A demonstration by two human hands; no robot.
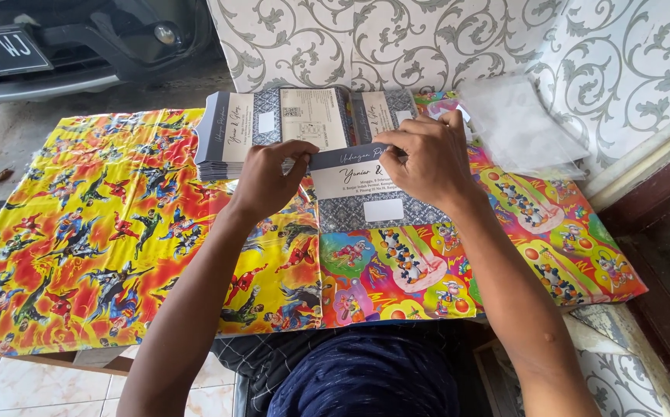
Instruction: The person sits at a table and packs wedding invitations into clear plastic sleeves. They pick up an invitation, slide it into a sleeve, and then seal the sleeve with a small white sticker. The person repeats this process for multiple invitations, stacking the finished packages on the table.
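My left hand (267,177) and my right hand (424,157) both pinch the top edge of a grey-and-white printed card (362,197) that lies flat on the table. Its dark grey upper flap is folded down between my fingers. A white blank label sits low on the card's patterned lower part. Right behind my hands lies a row of similar cards (288,123), stacked and fanned open.
Bright cartoon wrapping paper (88,232) covers the table. A pile of clear plastic sleeves (516,123) lies at the back right against a sofa with a grey scroll pattern (396,38). A dark car bumper (64,46) stands at the far left. Tiled floor shows below.
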